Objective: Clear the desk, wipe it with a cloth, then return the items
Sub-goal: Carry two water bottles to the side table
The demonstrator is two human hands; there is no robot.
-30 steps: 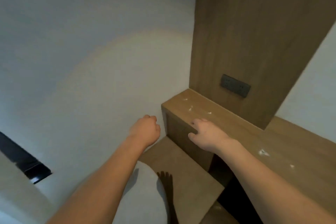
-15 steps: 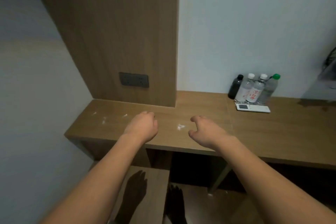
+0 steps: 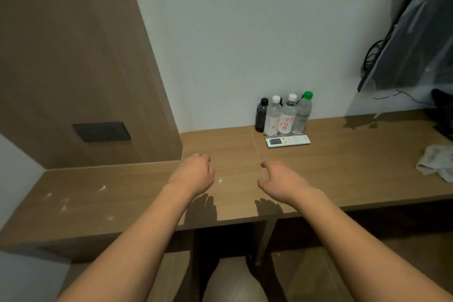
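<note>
A long wooden desk (image 3: pixel 343 169) runs along the white wall. Several bottles stand at its back: a dark bottle (image 3: pixel 261 115), two clear ones with red labels (image 3: pixel 282 117) and a green-capped bottle (image 3: pixel 303 113). A white remote control (image 3: pixel 288 141) lies flat in front of them. A crumpled whitish cloth (image 3: pixel 436 163) lies on the desk at the far right. My left hand (image 3: pixel 193 174) hovers over the desk's middle, fingers curled and holding nothing. My right hand (image 3: pixel 279 181) hovers beside it, fingers loosely apart and empty.
Small white scraps (image 3: pixel 103 188) dot the desk's left part. A wooden wall panel with a dark socket plate (image 3: pixel 101 131) rises at the left. A dark screen under plastic (image 3: pixel 411 32) with cables hangs at the upper right. A stool (image 3: pixel 230 282) is below.
My view has swung right along the desk, bringing the bottles, remote and cloth into sight. Both hands stay out in front, empty, over the desk.
</note>
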